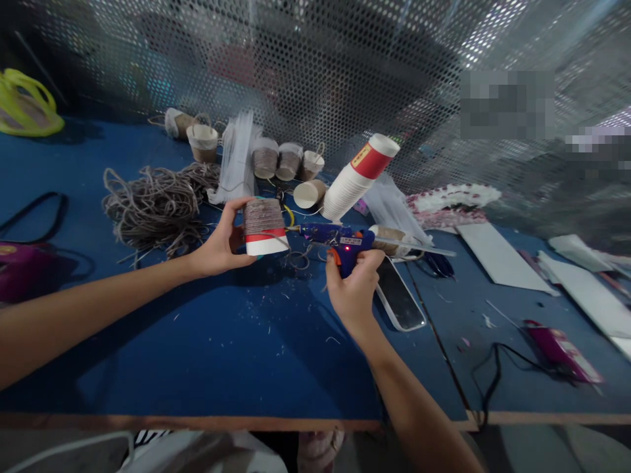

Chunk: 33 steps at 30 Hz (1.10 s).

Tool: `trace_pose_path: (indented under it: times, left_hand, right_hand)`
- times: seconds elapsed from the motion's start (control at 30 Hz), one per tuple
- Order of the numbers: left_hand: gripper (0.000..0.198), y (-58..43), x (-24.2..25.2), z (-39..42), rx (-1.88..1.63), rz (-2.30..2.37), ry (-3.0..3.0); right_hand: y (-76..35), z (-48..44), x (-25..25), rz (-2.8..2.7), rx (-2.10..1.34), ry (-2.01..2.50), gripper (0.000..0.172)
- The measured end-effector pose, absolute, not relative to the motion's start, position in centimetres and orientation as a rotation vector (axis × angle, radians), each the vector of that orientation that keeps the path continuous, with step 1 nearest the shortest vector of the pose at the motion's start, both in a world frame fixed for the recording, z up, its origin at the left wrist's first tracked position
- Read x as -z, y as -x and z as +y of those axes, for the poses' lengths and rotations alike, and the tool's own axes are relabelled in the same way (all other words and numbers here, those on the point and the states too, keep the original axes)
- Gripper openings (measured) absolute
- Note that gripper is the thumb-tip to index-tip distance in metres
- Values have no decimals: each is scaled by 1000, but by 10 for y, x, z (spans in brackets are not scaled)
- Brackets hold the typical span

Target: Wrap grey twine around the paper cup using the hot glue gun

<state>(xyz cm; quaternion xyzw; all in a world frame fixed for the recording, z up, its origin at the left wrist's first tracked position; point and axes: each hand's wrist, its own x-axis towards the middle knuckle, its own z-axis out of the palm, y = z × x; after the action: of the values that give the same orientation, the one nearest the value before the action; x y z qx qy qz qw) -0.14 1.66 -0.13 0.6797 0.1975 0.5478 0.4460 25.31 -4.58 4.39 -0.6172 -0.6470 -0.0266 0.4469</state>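
My left hand [224,243] grips a paper cup [266,244] above the blue table. Grey-brown cord [263,215] is wound around much of the cup, leaving a red band and a white end bare. In my right hand [357,282] is a blue hot glue gun [340,238] with an orange trigger and a lit red dot. Its nozzle points left, close beside the cup; I cannot tell whether it touches. A clear glue stick [424,246] sticks out of the gun's back. Behind the left hand lies a tangled heap of the same cord [152,203].
A leaning stack of paper cups [352,180] stands behind the gun. Several cord-wrapped cups [266,157] line the back near bundled clear sticks [236,157]. A phone [401,299] lies by my right wrist. Scissors [298,259] rest mid-table. A perforated metal sheet [296,72] rises behind.
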Motion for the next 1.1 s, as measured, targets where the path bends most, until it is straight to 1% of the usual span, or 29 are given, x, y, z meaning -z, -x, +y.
trace_pose_path:
  times: [0.17, 0.27, 0.53, 0.7, 0.77, 0.8, 0.87, 0.9, 0.97, 1.0, 1.07, 1.1]
  left_hand:
    - [83, 4, 0, 16, -1360, 469, -1694]
    - [85, 5, 0, 16, -1360, 477, -1718]
    - [92, 4, 1, 18, -1376, 469, -1731]
    - [91, 5, -3, 16, -1303, 492, -1703]
    - [91, 6, -3, 15, -1282, 485, -1686]
    - [90, 7, -3, 15, -1270, 480, -1679]
    - [90, 8, -2, 16, -1252, 483, -1671]
    - [90, 8, -2, 16, -1244, 493, -1669]
    - [92, 9, -2, 17, -1223, 515, -1672]
    - [93, 9, -2, 17, -1209, 520, -1676]
    - [93, 9, -3, 17, -1178, 507, -1681]
    - [93, 9, -4, 17, -1163, 496, -1684]
  right_hand:
    - [-253, -44, -39, -1595, 78, 1554, 34]
    - [-252, -42, -38, -1558, 86, 1566, 36]
    - [-270, -24, -29, -1368, 164, 1659, 56]
    - [-287, -11, -15, -1471, 110, 1869, 71]
    - [-285, -13, -16, -1487, 160, 1953, 75]
    - [-281, -16, -19, -1487, 201, 1973, 74]
    - [-270, -26, -29, -1495, 273, 1939, 68]
    - [-263, -33, -36, -1528, 300, 1859, 61]
    - [-251, -47, -48, -1666, 263, 1566, 43]
    - [-246, -54, -53, -1755, 153, 1399, 35]
    - [-238, -67, -61, -1922, -217, 1090, 20]
    - [-234, -71, -63, -1980, -392, 984, 16]
